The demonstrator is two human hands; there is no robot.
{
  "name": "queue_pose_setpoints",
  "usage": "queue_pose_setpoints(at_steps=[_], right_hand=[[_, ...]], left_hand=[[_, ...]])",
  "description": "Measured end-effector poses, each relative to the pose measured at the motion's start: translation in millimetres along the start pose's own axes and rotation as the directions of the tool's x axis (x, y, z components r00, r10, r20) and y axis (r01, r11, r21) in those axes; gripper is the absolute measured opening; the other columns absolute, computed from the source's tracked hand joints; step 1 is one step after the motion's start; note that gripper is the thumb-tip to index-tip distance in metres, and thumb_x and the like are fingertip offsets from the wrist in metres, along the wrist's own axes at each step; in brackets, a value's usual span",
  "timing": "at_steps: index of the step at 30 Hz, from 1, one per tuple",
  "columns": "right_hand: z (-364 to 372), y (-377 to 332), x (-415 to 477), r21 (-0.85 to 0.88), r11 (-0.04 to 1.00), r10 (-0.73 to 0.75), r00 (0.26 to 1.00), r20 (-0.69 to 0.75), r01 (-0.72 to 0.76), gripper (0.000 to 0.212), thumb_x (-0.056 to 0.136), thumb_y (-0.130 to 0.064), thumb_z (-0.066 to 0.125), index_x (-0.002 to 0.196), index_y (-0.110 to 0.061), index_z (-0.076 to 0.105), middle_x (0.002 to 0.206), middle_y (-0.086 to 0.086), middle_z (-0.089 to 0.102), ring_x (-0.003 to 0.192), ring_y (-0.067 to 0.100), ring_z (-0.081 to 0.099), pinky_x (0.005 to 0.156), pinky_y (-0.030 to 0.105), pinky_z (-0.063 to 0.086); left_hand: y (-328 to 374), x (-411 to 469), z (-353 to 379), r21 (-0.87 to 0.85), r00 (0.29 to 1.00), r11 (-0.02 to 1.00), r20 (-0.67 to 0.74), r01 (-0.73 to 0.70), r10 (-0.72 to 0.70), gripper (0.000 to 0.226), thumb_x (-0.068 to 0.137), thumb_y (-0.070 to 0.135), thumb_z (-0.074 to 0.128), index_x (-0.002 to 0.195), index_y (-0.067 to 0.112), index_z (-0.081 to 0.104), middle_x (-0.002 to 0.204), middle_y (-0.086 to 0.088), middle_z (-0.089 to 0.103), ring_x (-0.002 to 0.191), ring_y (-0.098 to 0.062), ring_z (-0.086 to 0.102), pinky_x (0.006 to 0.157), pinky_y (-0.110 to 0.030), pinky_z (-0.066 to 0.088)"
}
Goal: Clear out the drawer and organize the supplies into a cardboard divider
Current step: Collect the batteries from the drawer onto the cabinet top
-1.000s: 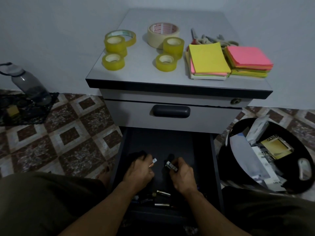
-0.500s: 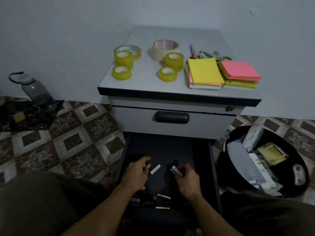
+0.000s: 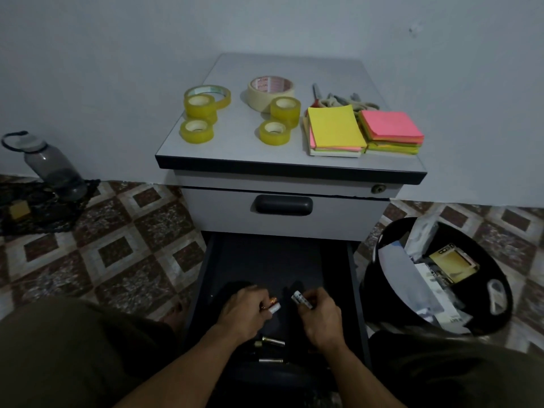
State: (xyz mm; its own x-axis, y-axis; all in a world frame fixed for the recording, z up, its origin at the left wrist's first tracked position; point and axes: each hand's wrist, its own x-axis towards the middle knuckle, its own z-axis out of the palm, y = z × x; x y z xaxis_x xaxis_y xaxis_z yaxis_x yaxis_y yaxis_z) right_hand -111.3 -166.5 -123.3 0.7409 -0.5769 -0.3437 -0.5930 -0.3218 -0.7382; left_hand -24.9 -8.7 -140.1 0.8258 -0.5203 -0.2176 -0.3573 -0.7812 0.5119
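Note:
The lower drawer [image 3: 265,260] of a grey cabinet stands pulled out, dark inside. Both my hands are in it. My left hand [image 3: 244,313] grips small cylinders [image 3: 272,304], one white-tipped and one copper-coloured, probably batteries. My right hand [image 3: 319,313] pinches a white labelled cylinder [image 3: 300,300]. More small metal-ended cylinders [image 3: 269,342] lie on the drawer floor between my wrists. On the cabinet top [image 3: 244,154] sit several yellow tape rolls [image 3: 196,131], a beige masking tape roll [image 3: 270,91], stacks of sticky notes [image 3: 335,129] and scissors [image 3: 338,98]. No cardboard divider is in view.
A black bin [image 3: 388,290] holding paper and packaging stands on the floor right of the drawer. A grey water bottle [image 3: 54,167] rests on a dark mat at the left by the wall. The upper drawer [image 3: 284,205] is closed. My knees flank the drawer.
The camera has tilted back, so the cabinet sits lower in view. My hands stay in the drawer holding the same cylinders, the left one drawn slightly closer into its fingers.

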Motion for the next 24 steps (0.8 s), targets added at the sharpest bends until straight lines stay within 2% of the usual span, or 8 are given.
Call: queue_pose_setpoints(at_steps=[3,8,11,15,18,21,24], right_hand=[[2,2,2,0.009,1.0,0.011,1.0,0.006,-0.011,0.008,0.089,-0.018,0.064,0.095,-0.023,0.062,0.087,-0.003,0.066,0.073,0.006,0.062,0.053,0.014,0.04],[4,0,3,0.01,1.0,0.025,1.0,0.007,-0.026,0.009,0.089,-0.017,0.064,0.095,-0.023,0.063,0.088,-0.003,0.067,0.073,0.005,0.061,0.054,0.014,0.041],[2,-2,3,0.032,0.999,0.015,1.0,-0.009,-0.015,0.009,0.089,-0.013,0.063,0.095,-0.019,0.063,0.084,-0.004,0.066,0.07,0.002,0.06,0.047,0.008,0.038],[1,-4,2,0.055,0.998,0.01,1.0,-0.018,-0.009,0.009,0.088,-0.011,0.064,0.094,-0.018,0.064,0.083,-0.004,0.067,0.07,0.002,0.06,0.048,0.008,0.04],[1,-6,1,0.063,0.998,0.013,1.0,-0.017,-0.012,0.008,0.088,-0.014,0.065,0.093,-0.021,0.064,0.081,-0.007,0.066,0.07,0.002,0.06,0.048,0.008,0.038],[0,-9,0,0.073,0.997,0.008,0.999,-0.033,-0.005,0.007,0.086,-0.017,0.068,0.09,-0.022,0.066,0.077,-0.009,0.066,0.068,0.002,0.061,0.049,0.007,0.039],[-2,-13,-3,0.079,0.997,-0.007,0.999,-0.037,0.01,0.007,0.085,-0.019,0.07,0.086,-0.025,0.065,0.077,-0.009,0.067,0.069,0.006,0.063,0.051,0.008,0.041]], left_hand=[[-1,0,2,0.048,0.999,0.998,-0.007,-0.04,0.041,0.017,0.087,0.031,0.071,0.084,0.027,0.054,0.095,0.011,0.054,0.079,-0.009,0.055,0.067,-0.024,0.045],[-10,1,-2,0.076,0.999,0.997,-0.043,-0.007,0.01,0.01,0.088,0.026,0.068,0.091,0.025,0.058,0.099,0.007,0.057,0.085,-0.014,0.057,0.068,-0.025,0.042],[-16,2,-4,0.051,0.999,0.998,-0.042,0.03,-0.028,0.011,0.087,0.021,0.068,0.087,0.023,0.058,0.101,0.005,0.057,0.085,-0.014,0.058,0.068,-0.025,0.045],[-21,3,-3,0.001,0.998,0.999,-0.039,0.039,-0.039,0.018,0.088,0.017,0.069,0.079,0.021,0.053,0.095,0.006,0.058,0.079,-0.009,0.057,0.061,-0.019,0.043],[-22,3,-5,0.017,0.999,1.0,-0.055,0.002,-0.001,0.021,0.09,0.019,0.066,0.076,0.02,0.049,0.092,0.006,0.062,0.084,-0.012,0.062,0.071,-0.032,0.055],[-15,-2,-11,0.104,0.997,0.994,-0.057,-0.046,0.052,0.015,0.094,0.022,0.058,0.082,0.02,0.051,0.085,0.003,0.06,0.073,-0.014,0.06,0.066,-0.035,0.055],[-16,-4,-12,0.029,0.997,0.999,-0.07,-0.015,0.017,0.014,0.094,0.026,0.06,0.081,0.023,0.057,0.08,0.006,0.063,0.068,-0.01,0.062,0.062,-0.03,0.055]])
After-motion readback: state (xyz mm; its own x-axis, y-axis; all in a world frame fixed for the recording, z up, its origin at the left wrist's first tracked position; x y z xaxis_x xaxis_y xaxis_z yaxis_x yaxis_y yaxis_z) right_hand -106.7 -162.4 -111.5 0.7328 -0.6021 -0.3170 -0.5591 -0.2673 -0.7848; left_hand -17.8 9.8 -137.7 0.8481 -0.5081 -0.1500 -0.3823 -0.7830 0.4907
